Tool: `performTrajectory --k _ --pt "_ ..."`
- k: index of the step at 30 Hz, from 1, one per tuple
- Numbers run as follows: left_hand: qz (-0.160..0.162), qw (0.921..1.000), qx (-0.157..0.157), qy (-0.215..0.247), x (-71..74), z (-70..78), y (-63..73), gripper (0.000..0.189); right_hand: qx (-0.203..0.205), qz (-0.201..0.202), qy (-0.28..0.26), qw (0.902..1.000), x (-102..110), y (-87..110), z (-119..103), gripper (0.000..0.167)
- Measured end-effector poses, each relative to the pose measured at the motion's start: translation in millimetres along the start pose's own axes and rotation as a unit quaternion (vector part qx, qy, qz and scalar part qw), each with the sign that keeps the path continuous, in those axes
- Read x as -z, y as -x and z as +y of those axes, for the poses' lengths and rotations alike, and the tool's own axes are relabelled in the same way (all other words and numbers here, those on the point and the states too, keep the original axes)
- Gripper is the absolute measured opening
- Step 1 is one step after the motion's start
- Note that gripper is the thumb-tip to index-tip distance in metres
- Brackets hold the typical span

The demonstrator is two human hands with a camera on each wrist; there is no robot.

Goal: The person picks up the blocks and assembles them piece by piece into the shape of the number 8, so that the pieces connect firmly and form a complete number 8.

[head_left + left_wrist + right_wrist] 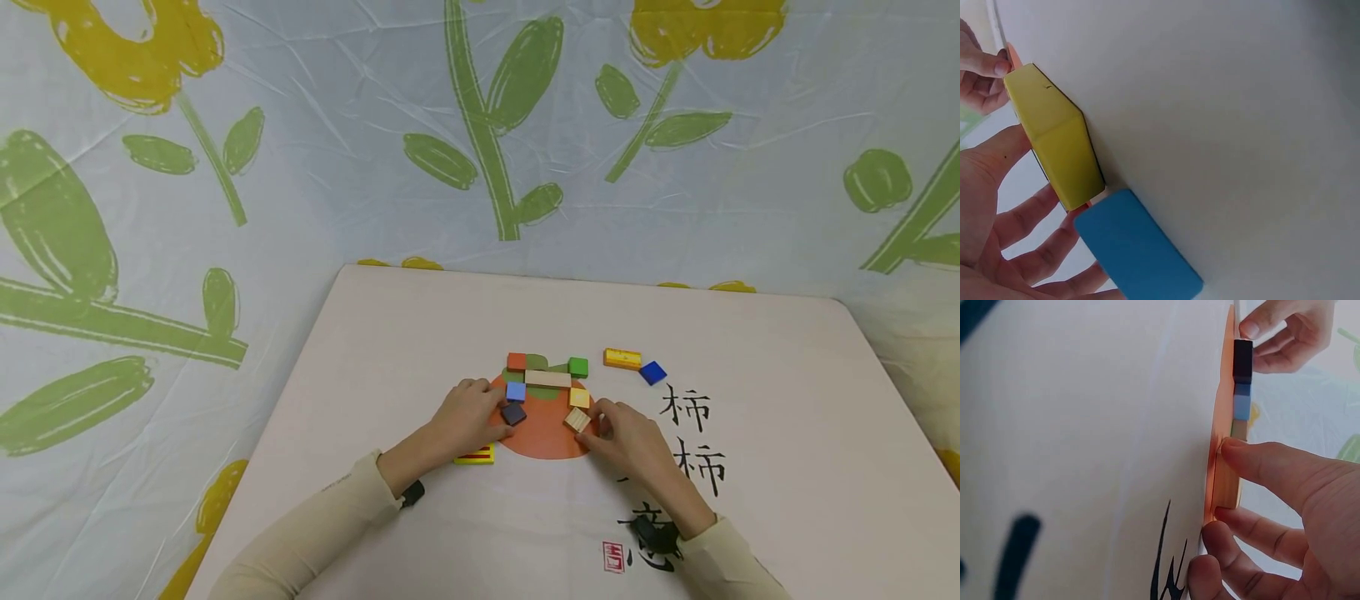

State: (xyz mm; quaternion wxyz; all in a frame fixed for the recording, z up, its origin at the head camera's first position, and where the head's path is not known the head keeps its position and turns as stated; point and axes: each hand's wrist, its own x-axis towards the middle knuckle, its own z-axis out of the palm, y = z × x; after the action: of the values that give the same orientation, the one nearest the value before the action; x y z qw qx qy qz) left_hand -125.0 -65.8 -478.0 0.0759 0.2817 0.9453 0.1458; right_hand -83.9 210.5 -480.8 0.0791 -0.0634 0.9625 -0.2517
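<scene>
My left hand (468,414) pinches a small black block (513,413) between thumb and fingers at the left of the orange persimmon print. Across from it, my right hand (633,437) holds a turned wooden block (577,420) between thumb and fingers. Directly behind the black block sits a blue block (515,392); behind the wooden one is a yellow block (579,397). A long wooden block (547,380) lies farther back, with a red block (517,362) and a green block (578,367) near its ends. In the right wrist view the wooden block (1227,481) stands between my fingers.
A yellow block with red stripes (474,455) lies beside my left wrist. The left wrist view shows a larger blue block (1138,247) near it. At the back right are a yellow-orange block (622,358) and a dark blue block (653,372). Black characters (686,408) mark the cloth.
</scene>
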Motion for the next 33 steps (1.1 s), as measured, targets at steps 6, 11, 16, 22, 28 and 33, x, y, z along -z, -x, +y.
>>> performTrajectory --k 6,11,16,22,28,33 --pt "-0.025 0.9974 0.015 0.065 4.0 -13.0 3.0 0.051 0.002 0.001 -0.003 1.0000 0.3 -0.7 -0.2 0.028" --pt "-0.015 0.9901 0.027 0.137 10.5 -31.5 18.6 0.045 0.002 0.001 -0.006 1.0000 -0.3 -0.6 0.0 0.029" --pt "0.003 0.9811 0.000 0.194 16.2 -44.9 38.7 0.042 0.003 0.001 -0.005 1.0000 -0.6 -0.3 0.5 0.029" --pt "-0.016 0.9771 -0.032 0.210 11.2 -52.9 55.3 0.039 0.001 0.000 -0.002 1.0000 0.6 -0.2 1.0 0.029" --pt "-0.029 0.9775 -0.026 0.207 6.3 -52.8 60.8 0.041 0.002 -0.001 -0.004 1.0000 0.3 -0.1 1.1 0.029" --pt "-0.042 0.9821 -0.019 0.183 7.0 -48.4 62.3 0.038 0.007 0.003 -0.005 1.0000 -0.3 0.1 1.2 0.030"
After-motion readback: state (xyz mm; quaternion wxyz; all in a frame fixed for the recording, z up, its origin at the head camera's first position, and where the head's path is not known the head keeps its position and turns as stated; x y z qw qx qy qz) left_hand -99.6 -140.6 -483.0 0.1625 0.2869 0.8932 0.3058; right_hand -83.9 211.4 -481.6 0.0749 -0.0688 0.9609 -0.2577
